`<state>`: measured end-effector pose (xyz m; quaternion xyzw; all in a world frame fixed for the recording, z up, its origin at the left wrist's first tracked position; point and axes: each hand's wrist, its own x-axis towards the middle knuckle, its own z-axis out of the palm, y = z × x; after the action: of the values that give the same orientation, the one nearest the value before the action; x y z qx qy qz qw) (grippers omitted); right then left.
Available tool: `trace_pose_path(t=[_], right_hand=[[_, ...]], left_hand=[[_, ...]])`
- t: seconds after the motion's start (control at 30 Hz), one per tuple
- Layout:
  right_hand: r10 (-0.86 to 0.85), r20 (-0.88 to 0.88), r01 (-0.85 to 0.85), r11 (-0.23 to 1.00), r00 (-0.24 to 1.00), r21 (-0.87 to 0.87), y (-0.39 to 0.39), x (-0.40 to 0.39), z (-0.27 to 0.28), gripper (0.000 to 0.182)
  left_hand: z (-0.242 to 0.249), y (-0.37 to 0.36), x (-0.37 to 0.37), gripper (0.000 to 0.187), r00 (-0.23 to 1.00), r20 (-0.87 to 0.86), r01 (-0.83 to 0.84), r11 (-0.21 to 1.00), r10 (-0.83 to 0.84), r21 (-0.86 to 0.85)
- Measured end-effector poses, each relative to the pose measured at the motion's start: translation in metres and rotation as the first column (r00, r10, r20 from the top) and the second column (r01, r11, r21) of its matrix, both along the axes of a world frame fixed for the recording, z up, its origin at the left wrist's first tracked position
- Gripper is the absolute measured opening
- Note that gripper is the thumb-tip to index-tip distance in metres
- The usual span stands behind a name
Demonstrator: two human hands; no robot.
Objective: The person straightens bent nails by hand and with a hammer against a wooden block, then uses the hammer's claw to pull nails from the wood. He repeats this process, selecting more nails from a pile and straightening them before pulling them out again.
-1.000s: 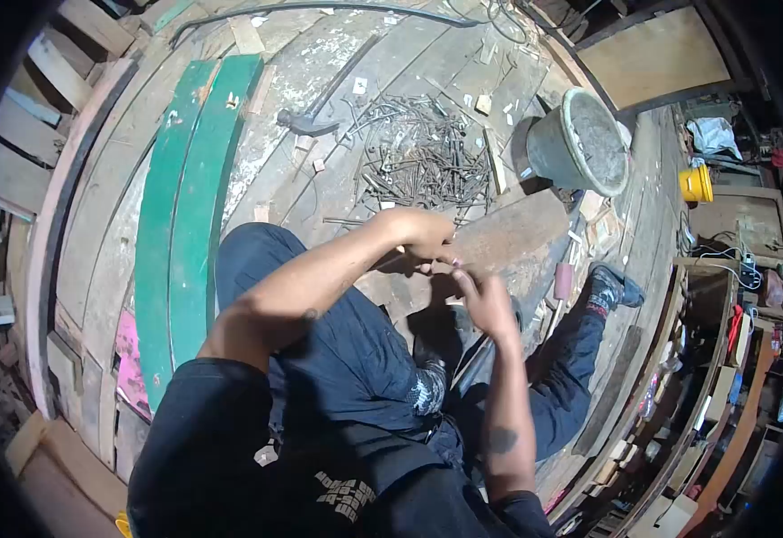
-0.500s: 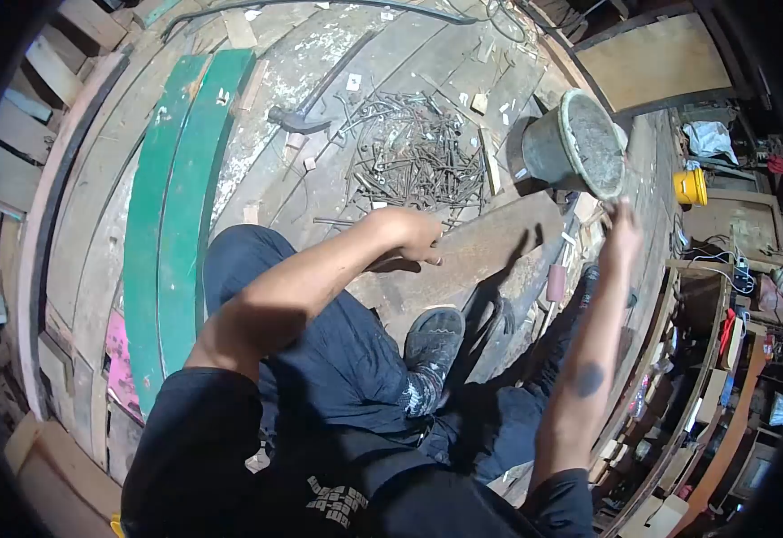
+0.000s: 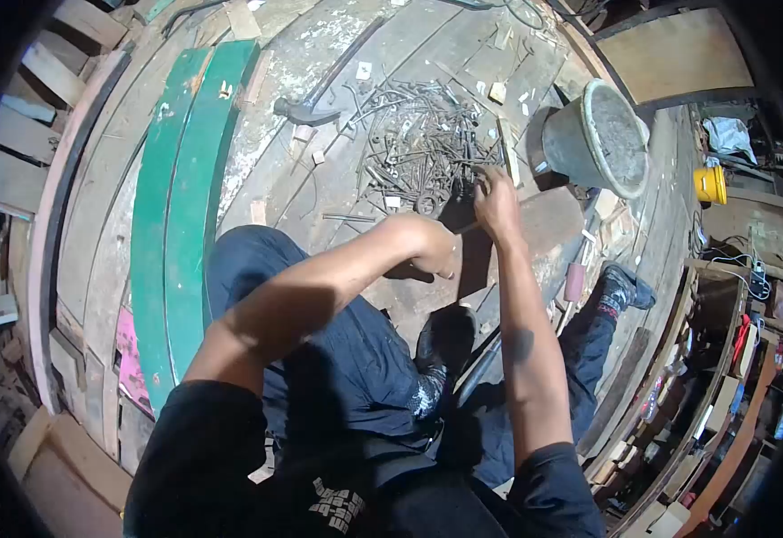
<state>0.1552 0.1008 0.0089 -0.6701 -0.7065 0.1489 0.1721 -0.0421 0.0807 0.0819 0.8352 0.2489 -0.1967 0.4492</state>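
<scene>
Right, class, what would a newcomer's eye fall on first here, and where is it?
Probably the bright green boards, lying side by side toward the left of the view. Next comes the tangled heap of small metal pieces on the planks at upper centre, with the right hand at its lower right edge. A large grey bucket sits right of the heap, and a yellow one farther right.

We see dull, rough metal nails (image 3: 423, 148), painted green wooden planks (image 3: 199, 179), matt cloth trousers (image 3: 338, 350) and glossy yellow plastic (image 3: 709, 185).
</scene>
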Motion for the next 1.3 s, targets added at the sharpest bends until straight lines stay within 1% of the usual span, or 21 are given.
trace_pose_path(t=[0.1, 0.13, 0.2, 0.3, 0.37, 0.53, 0.6, 0.7, 0.73, 0.77, 0.8, 0.83, 0.87, 0.9, 0.97, 1.03, 1.1, 1.17, 1.2, 1.23, 1.3], right_hand=[[0.043, 0.058, -0.043, 0.999, 0.997, 0.001, 0.019, -0.001, -0.024, 0.036], [0.029, 0.076, -0.031, 0.999, 0.997, 0.033, 0.026, 0.005, -0.046, 0.036], [0.011, 0.110, -0.013, 1.000, 0.994, 0.019, 0.031, 0.005, -0.057, 0.036], [-0.068, 0.188, 0.077, 0.996, 0.980, -0.039, 0.030, -0.012, -0.051, 0.032], [-0.075, 0.256, 0.077, 0.997, 0.964, 0.003, 0.029, -0.015, -0.049, 0.026], [0.008, 0.274, 0.000, 1.000, 0.962, -0.028, 0.015, -0.015, -0.038, 0.023], [0.119, 0.338, -0.103, 0.993, 0.934, -0.065, 0.007, -0.013, -0.037, 0.025], [0.032, 0.151, -0.033, 0.999, 0.988, 0.010, -0.004, -0.016, -0.029, 0.023], [0.032, 0.154, -0.034, 0.999, 0.987, 0.012, -0.006, -0.016, -0.027, 0.023], [-0.085, -0.176, 0.083, 0.996, 0.981, -0.015, -0.006, -0.016, -0.024, 0.022], [-0.200, -0.481, 0.185, 0.980, 0.854, -0.079, -0.009, -0.015, -0.022, 0.021], [-0.203, -0.604, 0.203, 0.977, 0.771, -0.069, -0.012, -0.017, -0.013, 0.023], [-0.233, -0.682, 0.212, 0.970, 0.693, -0.116, -0.018, -0.021, 0.006, 0.024], [-0.264, -0.751, 0.217, 0.962, 0.605, -0.163, -0.025, -0.026, 0.025, 0.025], [-0.261, -0.850, 0.194, 0.962, 0.458, -0.191, -0.037, -0.033, 0.044, 0.026], [-0.250, -0.909, 0.148, 0.966, 0.334, -0.211, -0.047, -0.044, 0.063, 0.025], [-0.264, -0.894, 0.115, 0.965, 0.361, -0.238, -0.055, -0.044, 0.070, 0.026], [-0.287, -0.879, 0.119, 0.958, 0.380, -0.261, -0.059, -0.046, 0.073, 0.028], [-0.294, -0.911, 0.096, 0.956, 0.290, -0.278, -0.061, -0.049, 0.074, 0.028], [-0.299, -0.934, 0.072, 0.954, 0.198, -0.290, -0.061, -0.050, 0.075, 0.028], [-0.292, -0.936, 0.064, 0.956, 0.195, -0.285, -0.060, -0.048, 0.074, 0.027]], left_hand=[[0.009, 0.000, -0.002, 0.059, 1.000, 0.003, -0.022, 1.000, 0.022, -0.011], [0.005, 0.001, -0.001, 0.059, 1.000, 0.018, 0.002, 1.000, -0.002, 0.008], [0.000, 0.002, 0.000, 0.059, 1.000, 0.011, -0.013, 1.000, 0.013, -0.014], [-0.007, 0.003, -0.001, 0.060, 0.998, 0.028, -0.061, 0.998, 0.062, -0.033], [0.003, 0.009, 0.000, 0.055, 0.996, -0.075, -0.062, 0.996, 0.058, -0.057], [0.005, 0.013, -0.004, 0.055, 1.000, -0.021, -0.019, 1.000, 0.019, -0.015], [-0.005, 0.010, -0.004, 0.054, 0.998, -0.032, -0.050, 0.999, 0.050, 0.002], [-0.027, 0.017, -0.010, 0.051, 0.996, 0.016, -0.090, 0.996, 0.090, -0.016], [-0.026, 0.022, -0.016, 0.045, 0.988, 0.007, -0.157, 0.988, 0.157, 0.015], [-0.022, 0.028, -0.021, 0.040, 0.975, 0.002, -0.222, 0.974, 0.222, 0.047], [-0.017, 0.035, -0.025, 0.035, 0.950, 0.030, -0.313, 0.947, 0.312, 0.069], [-0.012, 0.042, -0.028, 0.031, 0.917, 0.060, -0.399, 0.913, 0.395, 0.084], [-0.014, 0.046, -0.032, 0.031, 0.881, 0.145, -0.472, 0.860, 0.451, 0.193], [-0.025, 0.050, -0.032, 0.034, 0.764, 0.366, -0.591, 0.804, 0.531, 0.067], [0.000, 0.054, -0.032, 0.035, 0.645, 0.499, -0.631, 0.771, 0.579, -0.079], [0.009, 0.049, -0.027, 0.039, 0.535, 0.561, -0.615, 0.746, 0.632, -0.254], [0.007, 0.047, -0.025, 0.038, 0.531, 0.614, -0.609, 0.767, 0.583, -0.202], [0.011, 0.044, -0.026, 0.035, 0.607, 0.560, -0.609, 0.783, 0.564, -0.127], [0.013, 0.043, -0.026, 0.032, 0.599, 0.495, -0.632, 0.751, 0.630, -0.192], [0.012, 0.044, -0.026, 0.032, 0.597, 0.498, -0.632, 0.751, 0.629, -0.192], [0.009, 0.045, -0.027, 0.034, 0.590, 0.494, -0.623, 0.749, 0.639, -0.224]])
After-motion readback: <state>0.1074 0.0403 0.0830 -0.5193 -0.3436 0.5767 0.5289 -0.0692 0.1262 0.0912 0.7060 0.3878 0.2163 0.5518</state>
